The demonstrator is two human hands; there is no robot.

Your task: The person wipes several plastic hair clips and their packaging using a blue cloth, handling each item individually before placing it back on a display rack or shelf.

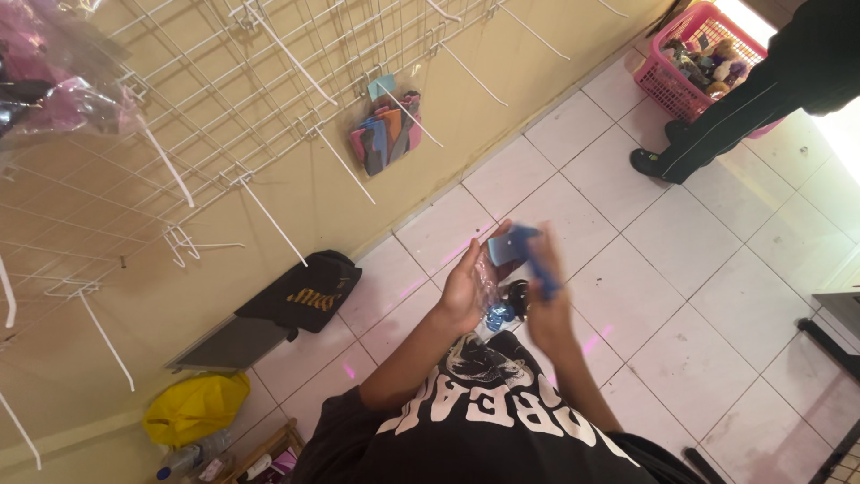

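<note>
Stood over white floor tiles (699, 296), beside a beige wall hung with a white wire rack (224, 108). Left hand (470, 287) held palm up at chest height, fingers loosely curled, cradling a crinkled clear plastic bag (491, 296) and one end of a blue comb (512, 244). Right hand (548, 305) blurred; seemed to grip the comb's other end, exact finger closure impossible to tell. Pack of coloured combs (385, 134) hung on a rack hook. Black bag (309, 291) and yellow bag (197, 408) lay against the wall. Pink basket (681, 72) stood far off, next to another person's dark trouser leg (726, 116).
</note>
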